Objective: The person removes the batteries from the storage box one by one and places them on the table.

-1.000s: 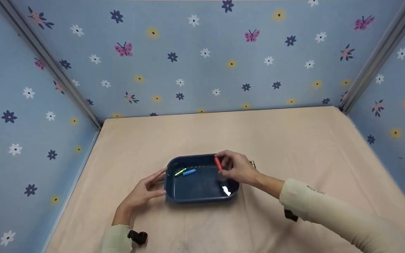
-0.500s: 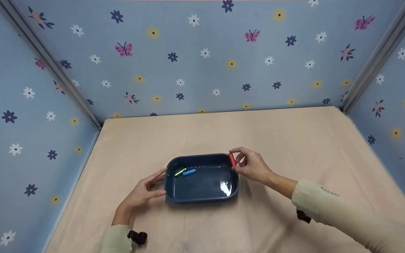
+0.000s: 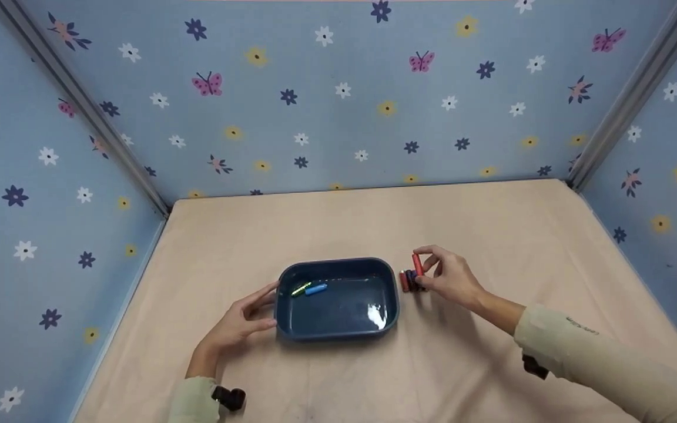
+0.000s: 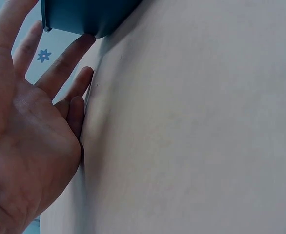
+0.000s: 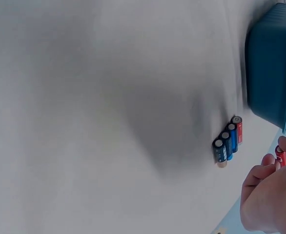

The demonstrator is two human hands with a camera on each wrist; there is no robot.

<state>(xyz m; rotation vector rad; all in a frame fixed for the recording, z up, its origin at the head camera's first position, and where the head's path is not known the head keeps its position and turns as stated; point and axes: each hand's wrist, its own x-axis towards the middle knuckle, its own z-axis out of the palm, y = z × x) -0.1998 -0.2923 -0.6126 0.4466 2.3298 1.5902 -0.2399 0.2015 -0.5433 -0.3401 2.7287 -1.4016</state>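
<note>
My right hand pinches a red battery by its ends between thumb and fingertips, above a row of several batteries lying side by side. In the right wrist view that row shows a red battery nearest the tray and dark blue ones beside it. A deep blue tray stands left of the row. Inside, at its left end, lie a green battery and a light blue battery. My left hand rests against the tray's left side with fingers extended, holding nothing.
A beige cloth covers the table. Blue walls with flowers and butterflies close off the back and both sides, with grey posts at the corners. A small dark camera sits on the left wrist.
My right hand has moved right with the red battery, from over the tray, past its right rim, to above the battery row. The row is now uncovered. Left hand and tray stay put.
</note>
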